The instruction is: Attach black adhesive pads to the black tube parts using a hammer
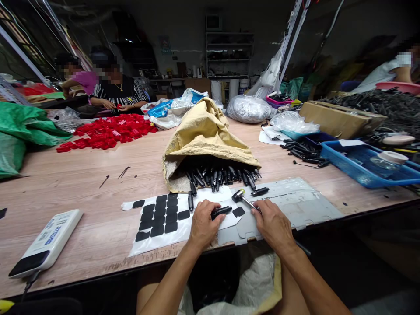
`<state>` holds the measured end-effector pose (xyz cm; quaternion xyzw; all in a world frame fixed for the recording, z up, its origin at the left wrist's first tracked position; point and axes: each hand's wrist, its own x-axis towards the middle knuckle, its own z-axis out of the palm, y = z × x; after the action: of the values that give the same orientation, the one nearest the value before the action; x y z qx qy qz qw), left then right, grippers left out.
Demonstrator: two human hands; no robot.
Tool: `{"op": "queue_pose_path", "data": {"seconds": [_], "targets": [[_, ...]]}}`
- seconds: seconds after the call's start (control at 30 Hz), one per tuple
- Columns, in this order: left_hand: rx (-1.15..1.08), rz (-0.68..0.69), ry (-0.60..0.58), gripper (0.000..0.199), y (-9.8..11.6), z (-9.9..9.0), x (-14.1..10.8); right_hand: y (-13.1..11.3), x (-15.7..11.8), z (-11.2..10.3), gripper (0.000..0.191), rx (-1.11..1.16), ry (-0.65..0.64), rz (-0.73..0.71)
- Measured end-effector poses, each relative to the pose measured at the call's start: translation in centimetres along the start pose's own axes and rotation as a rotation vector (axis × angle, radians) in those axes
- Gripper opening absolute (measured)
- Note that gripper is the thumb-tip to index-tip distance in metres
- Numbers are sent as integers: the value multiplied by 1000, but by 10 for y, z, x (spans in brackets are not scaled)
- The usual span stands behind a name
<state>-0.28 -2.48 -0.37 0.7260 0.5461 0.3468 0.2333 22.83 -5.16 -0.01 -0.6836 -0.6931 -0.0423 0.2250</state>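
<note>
My left hand (205, 220) is closed around a black pen-like plastic part (223, 211), whose tapered end points right. In my right hand (271, 220) is the shaft of a small hammer (239, 195); its head, with a yellowish face, is tilted up and left over the board. A black rounded-square pad (238, 212) lies between my hands on a grey board (295, 205). To the left, a white sheet (183, 229) carries several rows of similar black pads (159, 214). More black parts (219, 177) spill from a yellow woven sack (210, 135) in front of me.
Red pieces (111, 130) are heaped at the back left near two people. A white power bank (49, 243) with a cable lies at the left. On the right stand a blue tray (370, 168) with a jar, a cardboard box (341, 118) and heaps of black parts.
</note>
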Motion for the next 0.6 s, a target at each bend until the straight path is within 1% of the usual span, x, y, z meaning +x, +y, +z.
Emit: {"op": "queue_pose_path", "data": {"seconds": [0.07, 0.13, 0.2, 0.27, 0.37, 0.5, 0.6], "targets": [[-4, -3, -3, 17, 1, -1, 0, -2, -3, -3, 12, 74, 36, 17], [4, -5, -15, 16, 2, -2, 0, -7, -6, -9, 17, 207, 63, 12], [14, 1, -26, 16, 4, -2, 0, -15, -10, -15, 22, 365, 58, -23], [22, 11, -37, 16, 4, -3, -1, -23, -16, -20, 25, 469, 35, -59], [21, 20, -43, 19, 3, -3, -2, -32, -25, -23, 27, 501, 10, -91], [8, 15, -31, 26, 3, -2, -3, -36, -33, -20, 31, 525, 14, -126], [7, 13, -27, 21, 3, -2, -2, -37, -35, -21, 35, 539, 29, -141]]}}
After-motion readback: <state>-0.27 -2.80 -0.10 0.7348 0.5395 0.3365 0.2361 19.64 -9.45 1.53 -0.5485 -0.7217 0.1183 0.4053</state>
